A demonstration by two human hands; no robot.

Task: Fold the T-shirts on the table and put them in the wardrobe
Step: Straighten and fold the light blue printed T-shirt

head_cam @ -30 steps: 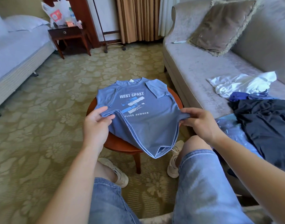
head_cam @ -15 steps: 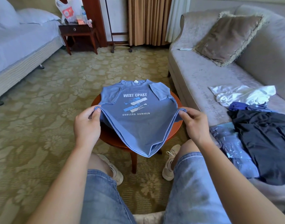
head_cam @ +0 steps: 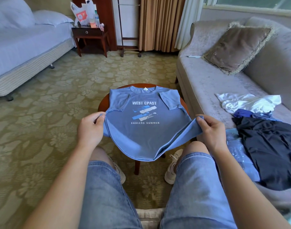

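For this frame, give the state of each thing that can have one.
blue T-shirt: print up, sleeves folded in, hem hanging off the near edge
left hand: pinches the shirt's left side
right hand: pinches the shirt's right side
round table: upright, mostly covered by the shirt
white garment: crumpled on the sofa
dark garment: spread unfolded on the sofa
nightstand drawer: closed

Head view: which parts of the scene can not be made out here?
- Table top: head view, mostly covered by the blue T-shirt.
- Left hand and right hand: head view, fingertips hidden by the shirt's edges.
- Dark garment: head view, cut off by the right edge.
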